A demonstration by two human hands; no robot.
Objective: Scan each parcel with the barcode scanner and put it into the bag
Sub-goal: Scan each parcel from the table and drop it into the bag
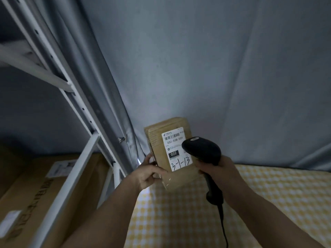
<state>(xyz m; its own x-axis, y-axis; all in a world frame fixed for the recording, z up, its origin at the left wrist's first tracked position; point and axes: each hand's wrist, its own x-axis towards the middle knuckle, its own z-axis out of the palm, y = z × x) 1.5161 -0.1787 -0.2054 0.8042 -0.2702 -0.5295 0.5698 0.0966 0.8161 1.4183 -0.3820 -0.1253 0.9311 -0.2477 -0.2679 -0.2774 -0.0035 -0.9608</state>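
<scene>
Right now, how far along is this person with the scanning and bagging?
Nothing visible shows a finished parcel, and no bag is in view. In hand: the left hand holds up a brown parcel, label facing the camera, while the right hand grips the black barcode scanner, its head close over the label. Left to do: bag this parcel. Whether more parcels wait cannot be told.

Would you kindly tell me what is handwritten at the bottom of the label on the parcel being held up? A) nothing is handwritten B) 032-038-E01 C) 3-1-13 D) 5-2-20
C: the white label on the brown parcel, held by the left hand, shows 3-1-13 in marker beneath a black box printed 032.
</scene>
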